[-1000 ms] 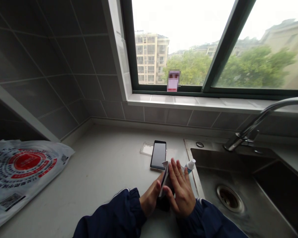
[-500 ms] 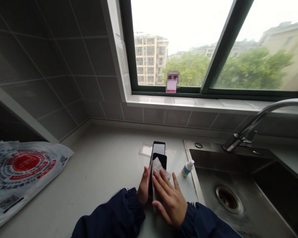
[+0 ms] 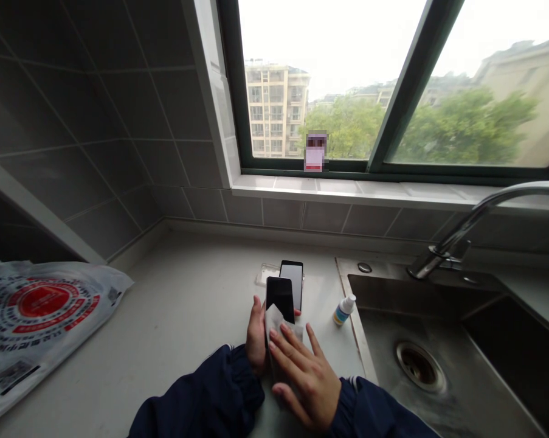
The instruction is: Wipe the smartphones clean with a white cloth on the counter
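Observation:
A dark smartphone (image 3: 279,292) lies in my left hand (image 3: 256,340), whose fingers wrap round it from behind and show at its right edge. Across the phone's lower screen lies a thin white wipe (image 3: 276,317). My right hand (image 3: 308,374) holds the wipe against the glass under extended fingers, thumb apart and lower down. Behind the held phone, a second dark-framed phone or flat box with a pale face (image 3: 296,272) rests on the counter, partly covered. Next to it is a clear phone case (image 3: 265,275). A small white-capped bottle (image 3: 344,310) stands right of my hands.
To the right is a steel sink (image 3: 347,286) with a drain and a chrome faucet (image 3: 456,225). A printed plastic bag (image 3: 50,310) lies on the left of the white counter (image 3: 187,304). A window (image 3: 320,73) with a tiled sill is at the back.
The phone in my left hand has tilted and shifted left and toward me, so more of its dark screen shows. My right hand and the wipe have slid lower with it.

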A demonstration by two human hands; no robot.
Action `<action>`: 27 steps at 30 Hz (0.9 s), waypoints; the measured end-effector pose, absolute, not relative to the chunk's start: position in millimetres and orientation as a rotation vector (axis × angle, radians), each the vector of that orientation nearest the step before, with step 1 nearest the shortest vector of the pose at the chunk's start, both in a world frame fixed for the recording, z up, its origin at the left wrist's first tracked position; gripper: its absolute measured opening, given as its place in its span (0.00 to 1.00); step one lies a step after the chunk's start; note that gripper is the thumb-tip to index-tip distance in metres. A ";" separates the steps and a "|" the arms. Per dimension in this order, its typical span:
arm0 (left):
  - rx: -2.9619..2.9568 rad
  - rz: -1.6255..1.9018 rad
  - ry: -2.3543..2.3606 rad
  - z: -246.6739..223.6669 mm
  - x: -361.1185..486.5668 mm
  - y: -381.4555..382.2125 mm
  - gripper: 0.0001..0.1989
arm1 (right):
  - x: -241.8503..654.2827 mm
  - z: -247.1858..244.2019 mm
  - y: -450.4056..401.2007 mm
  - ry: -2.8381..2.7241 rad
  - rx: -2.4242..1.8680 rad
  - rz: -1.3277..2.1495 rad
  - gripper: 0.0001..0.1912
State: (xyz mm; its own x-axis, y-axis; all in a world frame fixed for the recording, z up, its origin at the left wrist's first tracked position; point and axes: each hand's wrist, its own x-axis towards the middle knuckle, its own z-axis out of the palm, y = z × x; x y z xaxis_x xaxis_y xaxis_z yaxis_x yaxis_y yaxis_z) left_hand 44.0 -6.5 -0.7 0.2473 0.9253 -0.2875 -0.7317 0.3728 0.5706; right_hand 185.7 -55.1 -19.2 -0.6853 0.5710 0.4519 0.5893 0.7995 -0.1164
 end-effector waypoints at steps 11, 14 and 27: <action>0.443 1.109 0.476 -8.9 47.0 -7.9 0.34 | 190.0 -20.1 -50.2 -2.489 -0.942 -0.130 0.31; 0.538 1.073 0.356 -14.4 50.0 -10.6 0.32 | 191.4 -25.3 -48.1 -2.417 -1.038 -0.175 0.33; 1.361 0.987 0.427 0.2 43.3 -23.0 0.36 | 199.4 -19.1 -38.7 -2.072 -1.249 -0.151 0.35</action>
State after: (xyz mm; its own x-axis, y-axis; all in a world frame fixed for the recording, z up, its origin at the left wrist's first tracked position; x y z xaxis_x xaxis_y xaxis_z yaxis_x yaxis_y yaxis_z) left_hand 43.3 -23.0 0.2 0.5529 0.7858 0.2770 -0.3370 -0.0931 0.9369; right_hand 199.4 -38.7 -19.1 -0.2879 0.7312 0.6185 0.8129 0.5280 -0.2458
